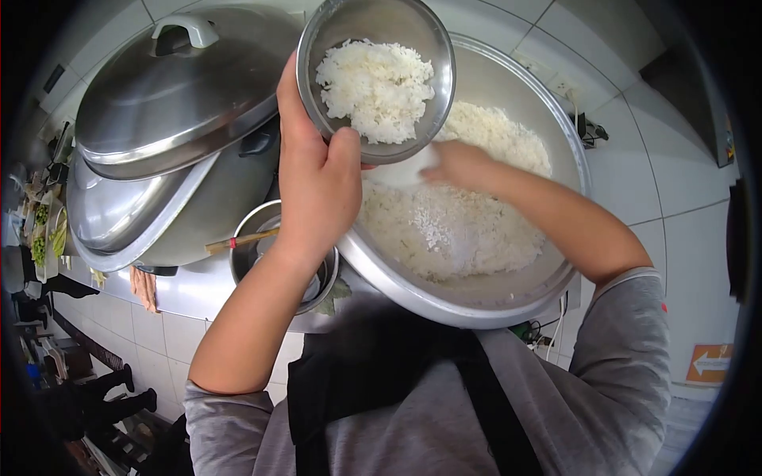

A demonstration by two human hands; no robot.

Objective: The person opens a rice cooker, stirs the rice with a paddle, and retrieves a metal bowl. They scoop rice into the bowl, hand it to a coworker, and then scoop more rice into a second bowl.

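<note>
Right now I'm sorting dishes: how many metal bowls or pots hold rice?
2: the small bowl in the left hand, and the big pot where the right hand reaches. A third bowl below looks riceless.

right hand [460,165]: blurred, grip unclear | small bowl [375,75]: top rim cut off | countertop items [40,230]: too small

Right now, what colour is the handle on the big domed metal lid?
White, on the domed steel lid's handle; seen best in the head view, the only one.
</note>
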